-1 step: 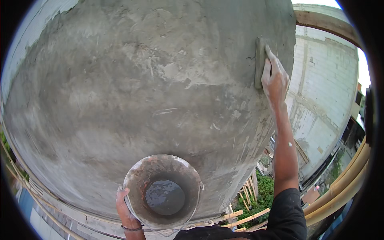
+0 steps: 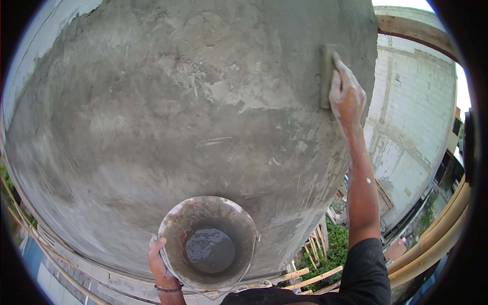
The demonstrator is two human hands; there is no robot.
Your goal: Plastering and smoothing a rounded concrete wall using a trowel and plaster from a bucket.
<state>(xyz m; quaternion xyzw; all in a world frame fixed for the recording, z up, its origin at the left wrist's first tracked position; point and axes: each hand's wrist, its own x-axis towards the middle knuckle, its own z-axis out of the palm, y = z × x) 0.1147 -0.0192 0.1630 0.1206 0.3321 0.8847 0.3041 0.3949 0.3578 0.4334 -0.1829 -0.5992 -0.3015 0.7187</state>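
My right hand (image 2: 348, 99) is wrapped around a plastering float (image 2: 326, 81) and holds its flat face against the grey plastered wall (image 2: 229, 117), close to the wall's right edge. Pale cement coats the fingers, and the float's handle is mostly hidden behind them. Low in the view, my left hand (image 2: 158, 254) grips the left rim of a bucket (image 2: 174, 241), thumb over the edge. Greyish watery liquid (image 2: 209, 250) lies in the bottom of the bucket, which tilts toward me near the wall. Its wire handle (image 2: 254, 249) hangs down on the right side.
A wooden beam (image 2: 417, 31) juts out at the upper right, before a pale block wall (image 2: 406, 112). Bamboo poles (image 2: 432, 239) curve along the lower right, and thinner poles (image 2: 56, 259) run at the lower left. Green plants (image 2: 335, 246) grow far below.
My right hand and the float have shifted slightly left and up along the wall. My left hand and the bucket have barely moved.
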